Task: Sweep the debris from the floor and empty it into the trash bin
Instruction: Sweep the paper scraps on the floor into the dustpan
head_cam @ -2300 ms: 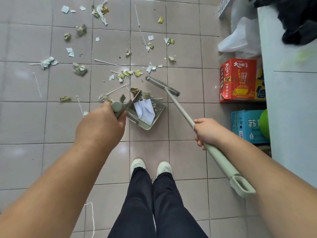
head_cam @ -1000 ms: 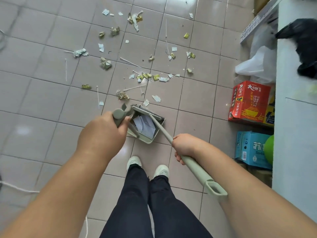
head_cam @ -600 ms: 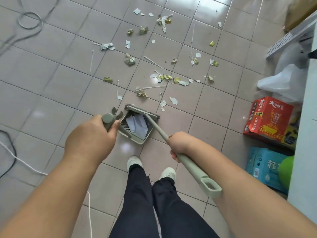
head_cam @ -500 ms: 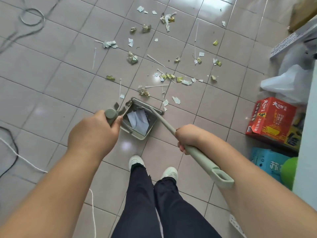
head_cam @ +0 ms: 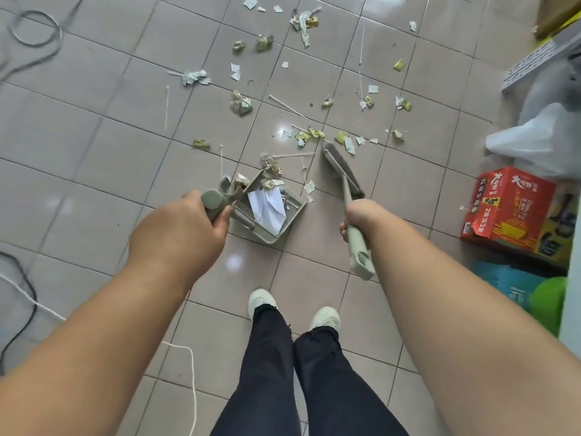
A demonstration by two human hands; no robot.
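Note:
My left hand (head_cam: 179,231) grips the handle of a grey-green dustpan (head_cam: 290,220) resting on the tiled floor just ahead of my feet. White paper (head_cam: 267,204) and small scraps lie inside it. My right hand (head_cam: 358,215) is closed around the pale green broom handle (head_cam: 356,243). The broom head (head_cam: 341,169) sits on the floor to the right of the pan, apart from it. Scattered debris (head_cam: 309,135) of crumpled yellow-green wrappers, paper bits and thin white sticks covers the tiles beyond. No trash bin is in view.
A red carton (head_cam: 506,206), a blue box (head_cam: 503,281) and a green ball (head_cam: 548,294) stand at the right by a white cabinet. A white plastic bag (head_cam: 534,143) lies behind them. Cables (head_cam: 22,297) and a white cord (head_cam: 188,372) trail on the left floor.
The broom head has moved out of the dustpan mouth to the floor on its right, farther forward. The dustpan holds more scraps. My view has shifted slightly.

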